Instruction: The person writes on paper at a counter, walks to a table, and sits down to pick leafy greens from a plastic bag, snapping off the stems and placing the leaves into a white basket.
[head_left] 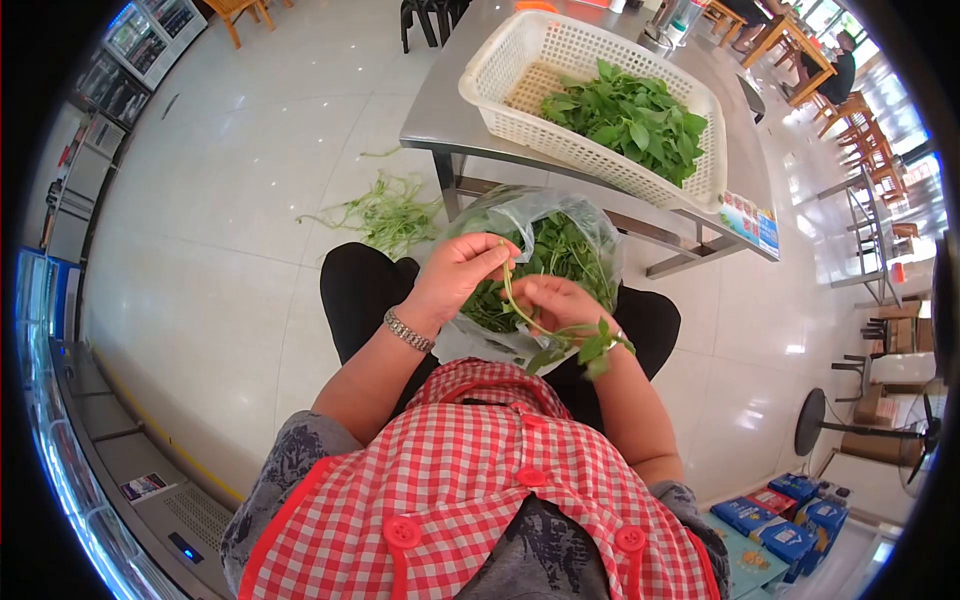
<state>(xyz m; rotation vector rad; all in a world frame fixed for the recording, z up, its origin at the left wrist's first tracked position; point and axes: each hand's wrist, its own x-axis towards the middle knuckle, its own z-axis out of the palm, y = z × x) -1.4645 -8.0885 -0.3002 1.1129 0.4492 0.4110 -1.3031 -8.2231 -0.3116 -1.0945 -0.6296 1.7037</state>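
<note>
Between my legs sits a clear plastic bag (pixel 600 235) filled with leafy green stems. Above it, my left hand (pixel 468 268) pinches the upper end of a long green stem (pixel 515 297). My right hand (pixel 560 303) is closed around the same stem lower down, its fingertips partly hidden. Leaves at the stem's lower end (pixel 597 345) hang out over my right wrist. On the metal table in front stands a white perforated basket (pixel 520 92), with a heap of picked leaves (pixel 640 120) at its right side.
Bare stems (pixel 390 215) lie piled on the tiled floor to the left of the bag. The steel table (pixel 440 115) has its near edge just beyond the bag. A pedestal fan (pixel 925 430) and blue boxes (pixel 775 530) stand at the right. Refrigerated cabinets (pixel 150 500) line the left.
</note>
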